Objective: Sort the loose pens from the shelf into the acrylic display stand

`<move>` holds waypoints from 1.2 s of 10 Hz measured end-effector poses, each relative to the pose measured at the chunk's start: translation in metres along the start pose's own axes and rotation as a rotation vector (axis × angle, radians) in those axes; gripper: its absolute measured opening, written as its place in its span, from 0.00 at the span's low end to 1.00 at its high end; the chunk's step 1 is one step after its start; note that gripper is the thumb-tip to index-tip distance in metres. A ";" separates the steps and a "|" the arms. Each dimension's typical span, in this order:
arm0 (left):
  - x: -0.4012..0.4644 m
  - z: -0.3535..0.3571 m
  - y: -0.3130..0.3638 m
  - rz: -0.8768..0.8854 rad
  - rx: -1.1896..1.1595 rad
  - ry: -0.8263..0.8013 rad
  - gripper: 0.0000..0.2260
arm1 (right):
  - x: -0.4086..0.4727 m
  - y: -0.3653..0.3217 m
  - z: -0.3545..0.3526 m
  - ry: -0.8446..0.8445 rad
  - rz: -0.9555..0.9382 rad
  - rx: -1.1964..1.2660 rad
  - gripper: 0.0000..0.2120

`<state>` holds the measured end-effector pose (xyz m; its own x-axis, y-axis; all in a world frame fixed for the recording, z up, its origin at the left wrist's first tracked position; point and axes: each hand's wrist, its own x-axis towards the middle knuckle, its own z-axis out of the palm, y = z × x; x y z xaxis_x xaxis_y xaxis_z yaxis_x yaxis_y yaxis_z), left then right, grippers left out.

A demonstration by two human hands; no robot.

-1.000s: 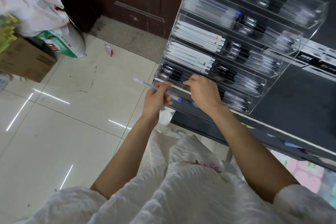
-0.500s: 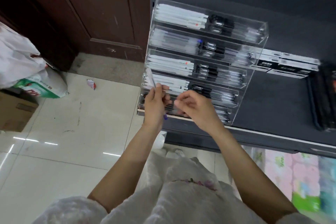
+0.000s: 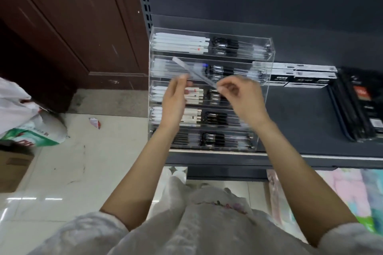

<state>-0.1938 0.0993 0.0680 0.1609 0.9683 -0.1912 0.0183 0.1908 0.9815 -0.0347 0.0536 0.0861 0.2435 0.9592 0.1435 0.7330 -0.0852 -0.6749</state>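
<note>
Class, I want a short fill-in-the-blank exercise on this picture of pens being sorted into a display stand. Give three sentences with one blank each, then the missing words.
1. The acrylic display stand has ____ tiers of pens.
2. The clear pen is pinched at its lower end by the ____ hand.
3. The left hand is in front of the stand with its fingers ____.

Missing words: five; right; straight

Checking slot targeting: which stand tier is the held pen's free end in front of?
The second tier from the top; the pen, pinched by the right hand, crosses only that tier.
</note>
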 end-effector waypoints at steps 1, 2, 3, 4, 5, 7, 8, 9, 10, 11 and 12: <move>0.019 -0.032 -0.003 0.169 0.076 0.249 0.06 | 0.033 0.004 0.004 0.038 -0.086 -0.176 0.05; 0.038 -0.056 -0.012 0.311 0.302 0.368 0.09 | 0.051 -0.002 0.017 0.004 -0.154 -0.248 0.05; 0.053 -0.063 -0.020 0.407 0.531 0.346 0.14 | 0.061 -0.008 0.027 -0.010 -0.165 -0.275 0.06; 0.064 -0.064 -0.023 0.563 0.767 0.320 0.16 | 0.067 -0.012 0.031 -0.018 -0.168 -0.299 0.08; 0.072 -0.063 -0.021 0.727 1.013 0.274 0.14 | 0.070 -0.016 0.036 -0.031 -0.170 -0.336 0.09; 0.080 -0.060 -0.018 0.807 1.201 0.037 0.13 | 0.067 -0.010 0.047 0.007 -0.222 -0.427 0.10; 0.083 -0.064 -0.017 0.795 1.272 -0.010 0.13 | 0.061 -0.007 0.047 -0.021 -0.250 -0.465 0.10; 0.084 -0.067 -0.013 0.814 1.298 0.005 0.12 | 0.056 -0.004 0.048 -0.064 -0.258 -0.463 0.12; 0.082 -0.067 -0.013 0.786 1.302 -0.007 0.13 | 0.054 -0.004 0.049 -0.078 -0.234 -0.445 0.13; 0.076 -0.063 -0.015 0.790 1.244 0.010 0.15 | 0.048 -0.003 0.047 -0.050 -0.239 -0.364 0.12; 0.066 -0.051 -0.007 0.818 1.055 0.054 0.14 | 0.040 -0.004 0.039 0.096 -0.270 -0.166 0.11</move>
